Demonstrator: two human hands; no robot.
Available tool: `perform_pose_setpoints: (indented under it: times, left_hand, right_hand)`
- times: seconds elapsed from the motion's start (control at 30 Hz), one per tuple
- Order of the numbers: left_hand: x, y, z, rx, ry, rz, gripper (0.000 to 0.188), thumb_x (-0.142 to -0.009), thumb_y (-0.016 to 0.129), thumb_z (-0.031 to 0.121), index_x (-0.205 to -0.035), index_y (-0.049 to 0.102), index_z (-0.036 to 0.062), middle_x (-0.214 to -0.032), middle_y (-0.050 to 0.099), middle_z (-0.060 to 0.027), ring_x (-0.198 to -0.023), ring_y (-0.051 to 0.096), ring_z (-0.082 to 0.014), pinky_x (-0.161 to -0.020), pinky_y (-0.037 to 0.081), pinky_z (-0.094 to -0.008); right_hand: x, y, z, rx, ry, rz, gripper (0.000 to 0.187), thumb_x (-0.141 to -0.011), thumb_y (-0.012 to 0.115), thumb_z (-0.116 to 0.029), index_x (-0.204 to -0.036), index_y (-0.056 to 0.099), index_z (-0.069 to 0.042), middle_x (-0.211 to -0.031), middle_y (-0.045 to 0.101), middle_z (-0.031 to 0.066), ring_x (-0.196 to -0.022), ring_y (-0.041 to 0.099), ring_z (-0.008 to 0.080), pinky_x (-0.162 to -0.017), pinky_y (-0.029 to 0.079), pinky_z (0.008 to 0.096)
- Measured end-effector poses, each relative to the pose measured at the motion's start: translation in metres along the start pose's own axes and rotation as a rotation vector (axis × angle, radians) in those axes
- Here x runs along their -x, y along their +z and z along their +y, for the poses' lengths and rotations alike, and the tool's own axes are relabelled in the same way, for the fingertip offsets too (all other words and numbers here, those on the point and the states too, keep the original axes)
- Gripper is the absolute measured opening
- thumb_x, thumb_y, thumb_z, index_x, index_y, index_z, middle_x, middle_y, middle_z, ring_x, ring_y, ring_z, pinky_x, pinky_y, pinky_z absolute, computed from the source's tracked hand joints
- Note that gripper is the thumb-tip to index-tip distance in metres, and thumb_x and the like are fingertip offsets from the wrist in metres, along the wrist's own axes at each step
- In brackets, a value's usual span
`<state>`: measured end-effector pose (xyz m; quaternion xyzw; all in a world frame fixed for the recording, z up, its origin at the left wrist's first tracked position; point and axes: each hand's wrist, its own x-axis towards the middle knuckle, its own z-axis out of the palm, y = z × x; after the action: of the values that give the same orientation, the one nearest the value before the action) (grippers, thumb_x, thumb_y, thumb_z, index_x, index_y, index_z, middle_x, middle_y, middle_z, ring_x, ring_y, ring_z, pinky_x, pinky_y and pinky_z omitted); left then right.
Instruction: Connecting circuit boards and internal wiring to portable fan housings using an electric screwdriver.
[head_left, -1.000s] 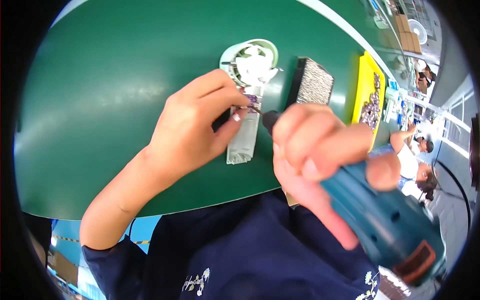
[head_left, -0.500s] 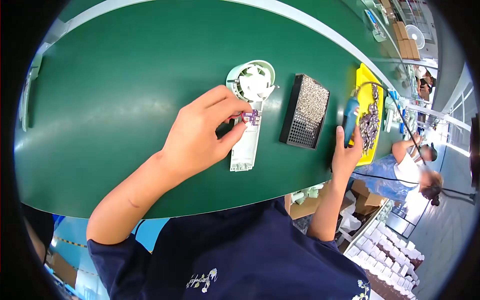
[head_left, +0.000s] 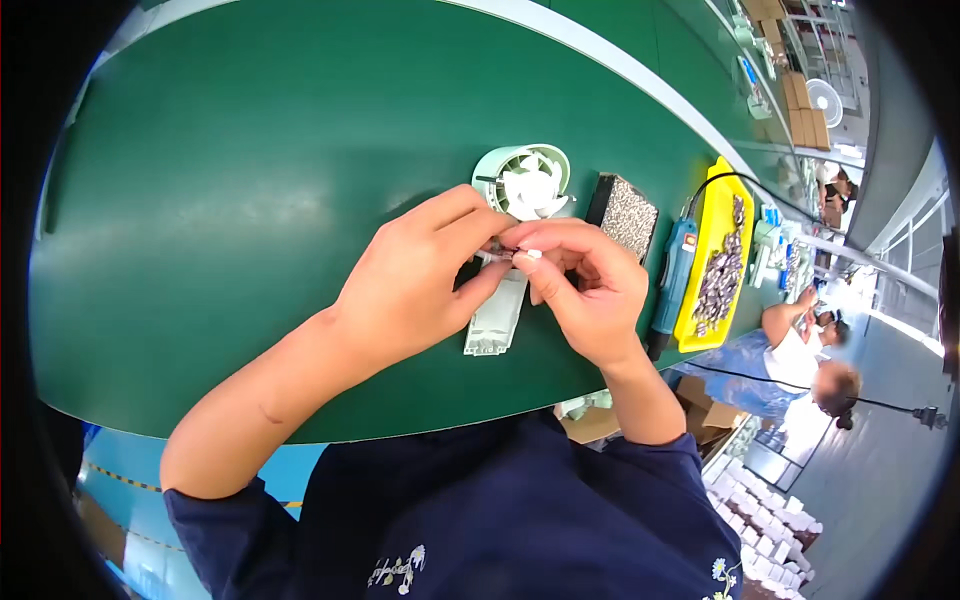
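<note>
Over the pale green fan housing point(head_left: 488, 325), my left hand point(head_left: 415, 270) pinches a small circuit board point(head_left: 507, 255), now mostly hidden by fingers. My right hand point(head_left: 597, 290) meets it from the other side, thumb and finger closed at the board's edge, where a small white bit shows. Beyond the hands lies the housing's round head with a white fan blade point(head_left: 535, 188). Its long open handle points toward me. On the right, a blue electric screwdriver point(head_left: 677, 270) with a black cable lies beside a yellow tray.
The yellow tray point(head_left: 685, 338) holds many small dark and silvery parts. A black perforated box point(head_left: 628, 215) of tiny metal pieces, likely screws, stands behind my right hand. The green table point(head_left: 250, 130) curves round me. Other people sit farther right, past cables and cartons.
My right hand has let go of the electric screwdriver, now lying by the yellow tray, and has come left to the circuit board. My left hand stays at the board.
</note>
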<state>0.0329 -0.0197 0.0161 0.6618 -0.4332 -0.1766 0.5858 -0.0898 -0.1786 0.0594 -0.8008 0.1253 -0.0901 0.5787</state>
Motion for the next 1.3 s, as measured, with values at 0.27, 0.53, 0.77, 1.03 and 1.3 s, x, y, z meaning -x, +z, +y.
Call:
perform_pose_setpoints:
  times: [0.27, 0.53, 0.77, 1.03, 1.3]
  left_hand:
    - [0.003, -0.003, -0.001, -0.022, -0.017, 0.029, 0.028, -0.08, 0.078, -0.003, -0.106, 0.069, 0.003, -0.091, 0.062, -0.007, -0.075, 0.062, -0.0186, -0.067, 0.055, -0.0307]
    - [0.002, -0.003, -0.001, -0.007, -0.022, 0.018, 0.031, -0.079, 0.078, -0.004, -0.107, 0.068, 0.0049, -0.091, 0.061, -0.0065, -0.073, 0.061, -0.0184, -0.065, 0.053, -0.031]
    - [-0.001, -0.003, 0.0, 0.114, -0.018, 0.086, 0.019, -0.082, 0.08, 0.001, -0.099, 0.072, 0.0025, -0.084, 0.064, -0.0074, -0.069, 0.061, -0.0195, -0.061, 0.051, -0.0303]
    - [-0.001, -0.004, -0.003, 0.11, 0.059, 0.093, 0.012, -0.082, 0.079, -0.002, -0.091, 0.073, -0.0002, -0.076, 0.065, -0.008, -0.066, 0.062, -0.0205, -0.059, 0.051, -0.0311]
    - [0.003, 0.001, -0.001, 0.0, 0.087, 0.134, 0.025, -0.076, 0.082, -0.001, -0.098, 0.072, 0.0015, -0.087, 0.066, -0.0085, -0.077, 0.064, -0.0236, -0.065, 0.053, -0.0339]
  right_hand:
    - [-0.008, -0.006, -0.007, 0.088, -0.005, -0.02, 0.027, -0.095, 0.067, 0.007, -0.121, 0.071, 0.006, -0.109, 0.069, 0.0129, -0.095, 0.067, 0.0152, -0.082, 0.053, 0.0244]
    - [0.002, -0.007, -0.006, 0.143, 0.05, 0.068, 0.018, -0.095, 0.068, 0.008, -0.112, 0.07, 0.006, -0.109, 0.068, 0.0095, -0.087, 0.064, 0.0091, -0.073, 0.051, 0.021]
    - [0.005, 0.0, -0.01, 0.353, -0.09, 0.058, 0.018, -0.092, 0.07, 0.009, -0.109, 0.072, 0.005, -0.107, 0.068, 0.0101, -0.083, 0.062, 0.0093, -0.068, 0.049, 0.0208]
    - [0.008, 0.003, -0.005, 0.351, -0.076, 0.066, 0.017, -0.092, 0.068, 0.01, -0.108, 0.07, 0.004, -0.107, 0.065, 0.0094, -0.081, 0.061, 0.0088, -0.065, 0.047, 0.0202]
    - [-0.002, -0.004, -0.02, 0.515, -0.031, 0.021, 0.012, -0.088, 0.074, 0.006, -0.098, 0.068, 0.002, -0.109, 0.056, 0.006, -0.079, 0.062, 0.0095, -0.063, 0.048, 0.0218]
